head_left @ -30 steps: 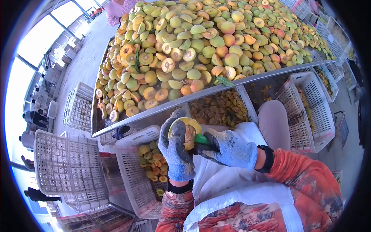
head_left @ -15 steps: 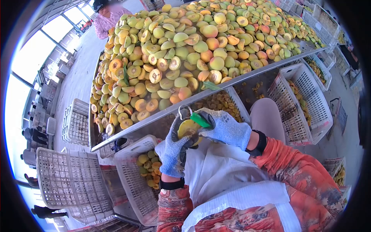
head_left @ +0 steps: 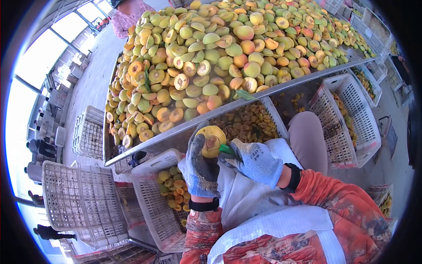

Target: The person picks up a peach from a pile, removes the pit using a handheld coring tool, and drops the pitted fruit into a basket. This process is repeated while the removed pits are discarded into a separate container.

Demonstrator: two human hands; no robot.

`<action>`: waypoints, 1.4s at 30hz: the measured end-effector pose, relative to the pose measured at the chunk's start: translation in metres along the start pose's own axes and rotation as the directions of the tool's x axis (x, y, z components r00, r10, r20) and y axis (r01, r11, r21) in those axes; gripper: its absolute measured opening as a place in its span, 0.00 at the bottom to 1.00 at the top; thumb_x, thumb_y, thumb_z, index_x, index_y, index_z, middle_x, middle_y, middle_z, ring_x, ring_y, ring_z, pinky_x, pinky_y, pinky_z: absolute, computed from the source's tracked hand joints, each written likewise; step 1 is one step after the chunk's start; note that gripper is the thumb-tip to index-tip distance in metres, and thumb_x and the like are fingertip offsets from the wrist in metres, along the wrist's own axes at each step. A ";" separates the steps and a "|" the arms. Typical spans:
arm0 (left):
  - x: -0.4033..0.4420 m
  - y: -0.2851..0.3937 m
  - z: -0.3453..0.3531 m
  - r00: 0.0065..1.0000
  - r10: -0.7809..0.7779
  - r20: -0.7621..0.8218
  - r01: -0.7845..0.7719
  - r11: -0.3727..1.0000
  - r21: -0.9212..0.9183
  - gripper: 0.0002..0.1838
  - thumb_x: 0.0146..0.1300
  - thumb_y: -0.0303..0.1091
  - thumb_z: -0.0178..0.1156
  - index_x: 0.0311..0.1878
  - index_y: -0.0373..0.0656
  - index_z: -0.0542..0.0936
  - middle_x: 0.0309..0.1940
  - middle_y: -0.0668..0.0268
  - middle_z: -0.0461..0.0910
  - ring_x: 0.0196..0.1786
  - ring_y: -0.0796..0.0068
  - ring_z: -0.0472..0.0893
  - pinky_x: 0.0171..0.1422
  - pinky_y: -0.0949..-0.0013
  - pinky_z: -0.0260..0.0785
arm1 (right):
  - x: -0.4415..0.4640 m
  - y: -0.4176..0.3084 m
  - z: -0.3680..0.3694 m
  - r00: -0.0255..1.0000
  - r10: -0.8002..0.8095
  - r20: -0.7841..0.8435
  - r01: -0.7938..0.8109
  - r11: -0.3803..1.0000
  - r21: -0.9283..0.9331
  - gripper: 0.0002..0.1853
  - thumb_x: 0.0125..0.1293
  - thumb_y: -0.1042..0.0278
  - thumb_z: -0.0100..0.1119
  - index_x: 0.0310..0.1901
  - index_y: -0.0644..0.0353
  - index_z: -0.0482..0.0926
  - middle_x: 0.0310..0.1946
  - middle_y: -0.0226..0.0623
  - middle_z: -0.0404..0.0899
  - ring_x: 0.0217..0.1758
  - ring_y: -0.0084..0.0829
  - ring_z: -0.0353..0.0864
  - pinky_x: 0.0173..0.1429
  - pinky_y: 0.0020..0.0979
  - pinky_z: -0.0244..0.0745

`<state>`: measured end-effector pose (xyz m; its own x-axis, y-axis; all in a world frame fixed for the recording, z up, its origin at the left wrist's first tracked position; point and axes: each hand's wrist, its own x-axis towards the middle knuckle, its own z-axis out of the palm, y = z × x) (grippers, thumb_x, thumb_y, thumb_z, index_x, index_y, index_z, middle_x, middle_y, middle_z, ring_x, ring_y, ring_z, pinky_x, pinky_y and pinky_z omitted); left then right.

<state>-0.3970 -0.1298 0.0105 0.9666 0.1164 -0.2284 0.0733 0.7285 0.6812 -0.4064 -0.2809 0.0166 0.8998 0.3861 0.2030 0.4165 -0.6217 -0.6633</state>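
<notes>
A yellow peach half [head_left: 212, 140] rests in my left hand [head_left: 202, 165], cut face up, with the brown pit hollow showing. The gloved fingers wrap round its lower left side. My right hand [head_left: 256, 162], also in a blue-and-grey glove, is closed on a green-handled tool [head_left: 227, 150]. Its end meets the right edge of the peach half; the metal part is hidden or too small to make out now. Just beyond both hands is the metal table [head_left: 193, 125], heaped with halved and whole peaches [head_left: 213, 66].
Below the table edge stands a crate of brown-yellow pieces [head_left: 250, 121]. To the left is a white crate [head_left: 154, 211] with peach halves, beside stacked crates [head_left: 81, 202]. More crates [head_left: 347, 119] stand right of my knee. Another person [head_left: 127, 17] is at the table's far left.
The peach half has turned so its cut face shows toward me. My right hand has shifted down and right, and the tool's curved metal loop no longer shows above the fruit.
</notes>
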 end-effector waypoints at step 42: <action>-0.003 0.021 -0.006 0.918 0.396 -0.003 -0.277 0.647 0.710 0.13 0.61 0.26 0.53 0.49 0.37 0.74 0.41 0.57 0.79 0.44 0.68 0.79 0.50 0.70 0.69 | 0.028 -0.019 -0.007 0.793 0.028 0.609 -0.437 0.723 0.535 0.22 0.45 0.78 0.63 0.45 0.61 0.69 0.32 0.32 0.74 0.25 0.21 0.73 0.27 0.23 0.72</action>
<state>-0.3995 -0.1108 0.0216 0.9160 0.3971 0.0577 -0.0456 -0.0399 0.9982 -0.3886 -0.2633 0.0401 0.6462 0.7033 -0.2964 -0.1613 -0.2538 -0.9537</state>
